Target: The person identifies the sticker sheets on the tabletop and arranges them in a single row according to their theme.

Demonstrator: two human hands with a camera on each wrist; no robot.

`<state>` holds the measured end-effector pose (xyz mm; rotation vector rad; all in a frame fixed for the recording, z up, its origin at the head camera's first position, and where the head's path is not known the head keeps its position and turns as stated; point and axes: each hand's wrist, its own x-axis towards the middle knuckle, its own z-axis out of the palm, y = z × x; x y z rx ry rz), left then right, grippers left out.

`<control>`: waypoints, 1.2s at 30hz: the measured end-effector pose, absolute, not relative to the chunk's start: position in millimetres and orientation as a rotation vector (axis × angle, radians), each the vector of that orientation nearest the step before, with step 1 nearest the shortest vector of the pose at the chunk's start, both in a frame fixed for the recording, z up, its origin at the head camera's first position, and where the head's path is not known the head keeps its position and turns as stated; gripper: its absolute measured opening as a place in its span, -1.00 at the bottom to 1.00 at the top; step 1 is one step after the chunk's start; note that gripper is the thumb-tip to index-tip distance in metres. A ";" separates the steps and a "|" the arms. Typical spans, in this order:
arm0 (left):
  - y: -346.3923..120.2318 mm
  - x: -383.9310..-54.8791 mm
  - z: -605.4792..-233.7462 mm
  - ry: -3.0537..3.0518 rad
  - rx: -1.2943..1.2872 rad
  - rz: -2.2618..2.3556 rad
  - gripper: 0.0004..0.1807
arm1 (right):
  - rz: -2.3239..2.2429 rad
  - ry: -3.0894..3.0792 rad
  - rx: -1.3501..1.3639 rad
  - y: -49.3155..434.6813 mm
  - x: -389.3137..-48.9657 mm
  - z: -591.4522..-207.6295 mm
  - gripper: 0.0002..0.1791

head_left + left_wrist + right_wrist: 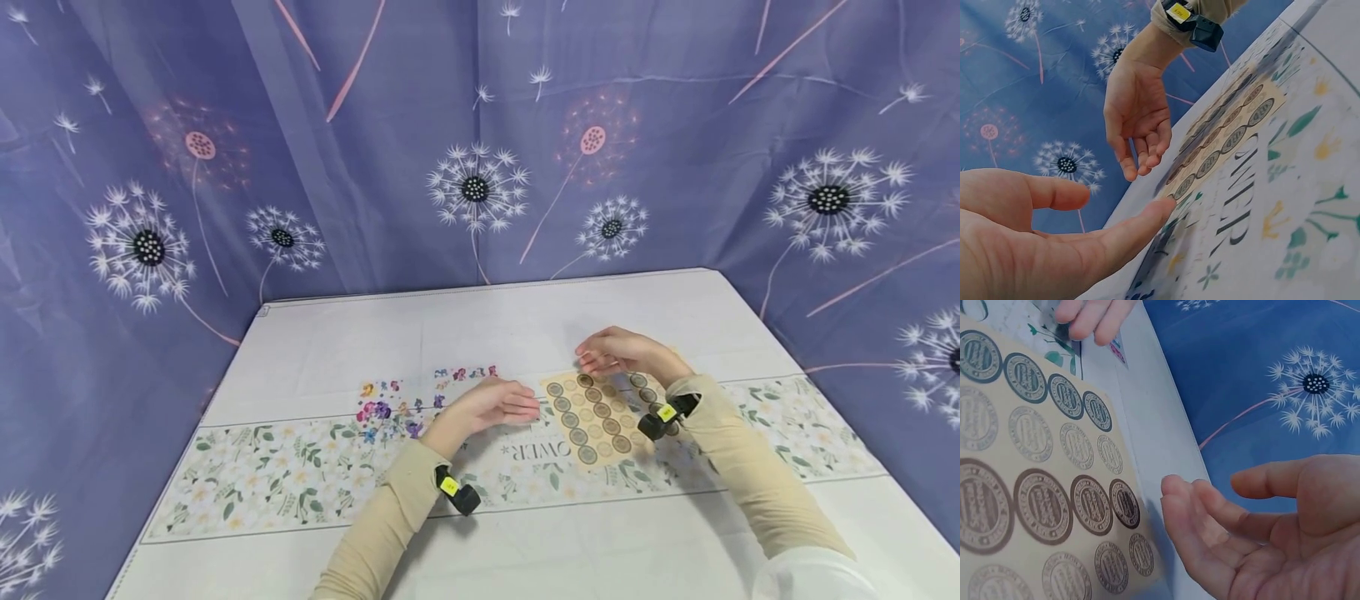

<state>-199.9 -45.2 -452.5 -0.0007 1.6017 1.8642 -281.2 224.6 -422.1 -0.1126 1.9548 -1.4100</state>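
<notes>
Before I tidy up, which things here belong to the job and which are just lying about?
Likely the job's:
tan round-sticker sheet
colourful stickers
left hand
right hand

Probably just around:
floral table covering
dandelion curtain
white object at bottom right, unclear

Tan sheet (592,421) lies flat at right, bearing rows of dark and pale round stickers (1044,506). Colourful cartoon stickers (383,410) lie left, apart.

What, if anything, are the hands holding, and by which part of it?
Nothing is held: the left hand and right hand are both empty, and neither grips the tan sheet of round stickers lying on the table.
</notes>
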 end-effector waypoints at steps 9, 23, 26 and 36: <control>-35.0 -196.1 -455.3 1.532 -0.106 1.906 -0.60 | -1.326 1.994 -0.104 233.9 -274.4 -418.6 -0.54; -35.2 -194.7 -451.8 1.386 -0.083 1.888 -0.49 | -1.187 2.037 -0.065 256.8 -269.8 -422.3 -0.53; -35.3 -195.2 -450.4 1.350 -0.085 1.887 -0.47 | -1.164 2.061 -0.076 262.0 -267.9 -420.4 -0.51; -32.5 -194.7 -449.1 1.263 -0.131 1.905 -0.43 | -1.150 2.027 -0.130 267.3 -263.4 -414.8 -0.47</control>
